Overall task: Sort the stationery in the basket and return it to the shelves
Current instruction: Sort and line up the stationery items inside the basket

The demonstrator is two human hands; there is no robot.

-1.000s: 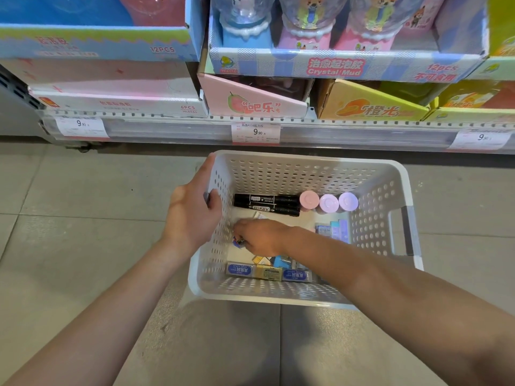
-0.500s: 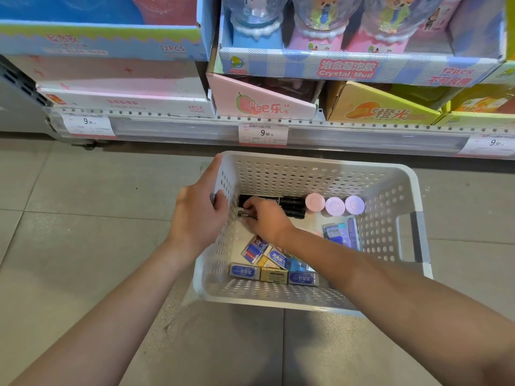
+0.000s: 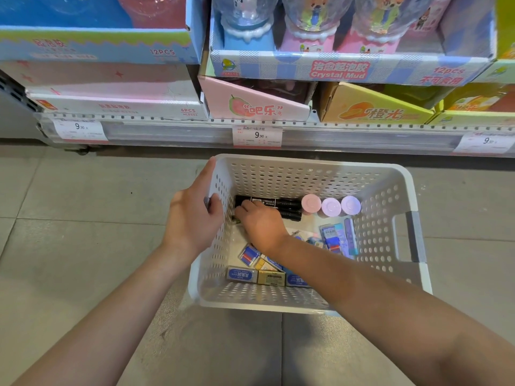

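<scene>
Two black markers (image 3: 274, 207) lie side by side against the far wall of the white basket (image 3: 306, 174), at about 11 o'clock on its floor. Right hand (image 3: 262, 224) is down on their left ends, fingers curled over the barrels; whether it has one pinched yet or only touches them, cannot tell. Left hand (image 3: 195, 215) grips the basket's left rim, thumb inside, fingers outside, steadying it.

Handling, by judgement: markers look light, stiff, smooth plastic, likely to roll and slip. Best hold is mid-barrel, thumb against two fingers, not at the cap end. Not fragile.

Three round pastel lids (image 3: 330, 206) stand just beside the markers' right ends, toward 1 o'clock. Small blue packets (image 3: 334, 236) lean at 3 o'clock. Boxed erasers (image 3: 255, 275) sit in a row along the near wall, 6 to 7 o'clock, with loose packets piled just behind them.

Basket walls are perforated, floor smooth and pale, so things will slide on it. It rests on grey floor tiles (image 3: 83, 246). At 12 o'clock, near the basket, runs the lowest shelf (image 3: 167, 133) with price tags (image 3: 257, 136) on its edge and toy cartons (image 3: 348, 68) above; no marker slot shows here.
</scene>
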